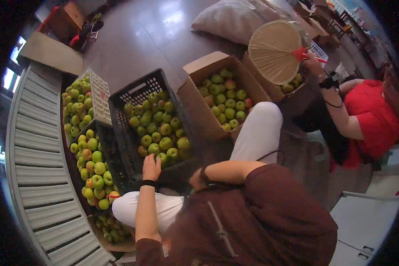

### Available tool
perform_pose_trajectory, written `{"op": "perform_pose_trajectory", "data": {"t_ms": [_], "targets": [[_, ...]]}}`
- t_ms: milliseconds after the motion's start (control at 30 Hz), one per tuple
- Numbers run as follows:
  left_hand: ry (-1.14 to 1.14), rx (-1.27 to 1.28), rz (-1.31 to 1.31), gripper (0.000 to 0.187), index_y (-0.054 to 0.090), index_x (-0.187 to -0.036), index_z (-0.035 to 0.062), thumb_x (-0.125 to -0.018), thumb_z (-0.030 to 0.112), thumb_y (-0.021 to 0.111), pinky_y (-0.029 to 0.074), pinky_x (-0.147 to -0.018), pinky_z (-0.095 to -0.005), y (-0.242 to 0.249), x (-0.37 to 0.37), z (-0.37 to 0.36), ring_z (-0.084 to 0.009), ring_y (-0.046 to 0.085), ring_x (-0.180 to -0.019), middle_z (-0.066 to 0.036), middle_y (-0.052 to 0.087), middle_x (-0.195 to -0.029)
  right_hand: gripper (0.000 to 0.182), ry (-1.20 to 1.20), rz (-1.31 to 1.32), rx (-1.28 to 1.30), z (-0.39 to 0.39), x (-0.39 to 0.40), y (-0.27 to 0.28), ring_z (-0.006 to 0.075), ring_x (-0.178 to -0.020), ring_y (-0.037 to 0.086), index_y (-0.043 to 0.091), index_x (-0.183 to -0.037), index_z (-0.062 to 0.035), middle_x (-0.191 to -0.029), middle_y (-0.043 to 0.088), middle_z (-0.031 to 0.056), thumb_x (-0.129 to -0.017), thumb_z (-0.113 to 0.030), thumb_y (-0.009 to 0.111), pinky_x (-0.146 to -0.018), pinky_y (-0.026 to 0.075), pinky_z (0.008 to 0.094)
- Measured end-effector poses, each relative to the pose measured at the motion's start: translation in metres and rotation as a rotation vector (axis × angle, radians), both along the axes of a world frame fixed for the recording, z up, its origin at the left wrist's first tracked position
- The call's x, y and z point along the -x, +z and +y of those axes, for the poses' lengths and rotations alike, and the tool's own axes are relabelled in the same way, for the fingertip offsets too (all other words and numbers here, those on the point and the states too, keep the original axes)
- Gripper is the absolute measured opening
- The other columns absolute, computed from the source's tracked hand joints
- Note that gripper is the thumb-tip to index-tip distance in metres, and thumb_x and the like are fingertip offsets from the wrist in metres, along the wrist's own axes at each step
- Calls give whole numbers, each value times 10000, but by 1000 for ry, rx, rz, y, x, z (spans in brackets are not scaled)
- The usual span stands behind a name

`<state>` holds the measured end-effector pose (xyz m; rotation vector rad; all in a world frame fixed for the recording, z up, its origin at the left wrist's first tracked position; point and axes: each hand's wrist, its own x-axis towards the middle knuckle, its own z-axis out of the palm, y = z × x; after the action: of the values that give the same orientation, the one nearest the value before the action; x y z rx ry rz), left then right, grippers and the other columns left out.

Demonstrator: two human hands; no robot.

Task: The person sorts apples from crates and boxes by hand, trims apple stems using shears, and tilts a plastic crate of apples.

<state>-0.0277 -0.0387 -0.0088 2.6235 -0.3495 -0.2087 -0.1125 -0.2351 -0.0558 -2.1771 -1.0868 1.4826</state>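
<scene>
My left hand (pixel 151 167) is at the near edge of a black crate (pixel 115 116), its fingers stretched out slightly apart beside the nearest green and reddish apples (pixel 165 143). Nothing shows in its grip. Close to my lap and right of the crate, my right hand (pixel 197 181) is dim and blurred, with its fingers not clearly visible. A cardboard box (pixel 191 103) of apples (pixel 229 103) stands beyond my right knee.
Slatted rollers (pixel 44 177) run along the left, beside a cream crate (pixel 100 97) heaped with apples. At the right, a person in red (pixel 370 111) holds a round fan (pixel 275 52) over another box. Large sacks (pixel 226 20) lie behind.
</scene>
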Motion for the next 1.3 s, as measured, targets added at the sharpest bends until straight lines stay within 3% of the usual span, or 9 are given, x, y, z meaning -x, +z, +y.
{"op": "perform_pose_trajectory", "data": {"t_ms": [133,267,400,467,533,833,1100,1267,1300], "targets": [[-95,-168,138,337,499,-1025,1,-804,245,572,426,-801,-447,11,16,0,-374,521,-942,-223,543,-1008,205,-365,195,-437,14,-30,50,282,-629,589,596,-671,-19,-673,600,168,-710,-212,535,-581,443,412],[-221,-175,196,357,505,-1045,12,-843,306,512,423,-816,-447,-12,15,-1,-377,507,-992,-218,549,-1037,269,-472,-609,-496,-3,-48,69,331,-797,585,594,-865,-45,-827,604,158,-662,-218,626,-645,462,425],[-115,-243,403,464,550,-1009,11,-862,435,430,405,-840,-433,-9,25,-2,-384,512,-985,-230,549,-1060,305,-321,-852,-308,-10,-45,67,293,-816,604,595,-879,-48,-836,612,147,-633,-215,665,-675,473,438],[-209,-421,251,464,525,-1054,65,-832,470,481,419,-789,-443,24,45,-16,-340,542,-963,-170,590,-1004,187,-318,-859,-147,-3,-51,23,277,-762,626,624,-806,-64,-767,632,119,-665,-186,631,-671,482,422],[-168,-508,111,273,521,-976,104,-780,279,592,406,-766,-446,16,52,-21,-283,551,-937,-100,594,-941,119,-251,-775,-93,0,-61,25,271,-739,632,640,-756,-72,-740,638,107,-680,-153,596,-669,489,411],[-110,-421,91,200,506,-970,105,-783,145,564,444,-705,-445,15,69,-74,-295,557,-910,-104,591,-904,119,-206,-734,-21,-53,-63,49,289,-771,628,669,-731,-81,-784,645,124,-658,-137,593,-664,503,386],[-359,-329,546,386,501,-962,-4,-797,333,591,462,-715,-444,24,67,-98,-386,569,-871,-203,601,-895,197,-104,-560,5,-82,-43,60,306,-757,625,657,-736,-46,-786,643,141,-729,-225,574,-661,502,402],[-37,-87,393,449,493,-1064,-4,-815,361,574,480,-696,-379,63,-1,-81,-315,594,-848,-158,607,-910,424,-339,-200,-46,-69,-96,112,307,-666,602,624,-756,7,-724,624,173,-657,-403,677,-595,476,388],[94,164,436,419,491,-1070,3,-826,336,564,482,-681,-359,76,-11,-78,-280,596,-843,-136,604,-911,426,-446,-149,-21,-64,-110,129,293,-622,597,619,-757,17,-714,621,176,-666,-395,671,-564,471,380]]}}
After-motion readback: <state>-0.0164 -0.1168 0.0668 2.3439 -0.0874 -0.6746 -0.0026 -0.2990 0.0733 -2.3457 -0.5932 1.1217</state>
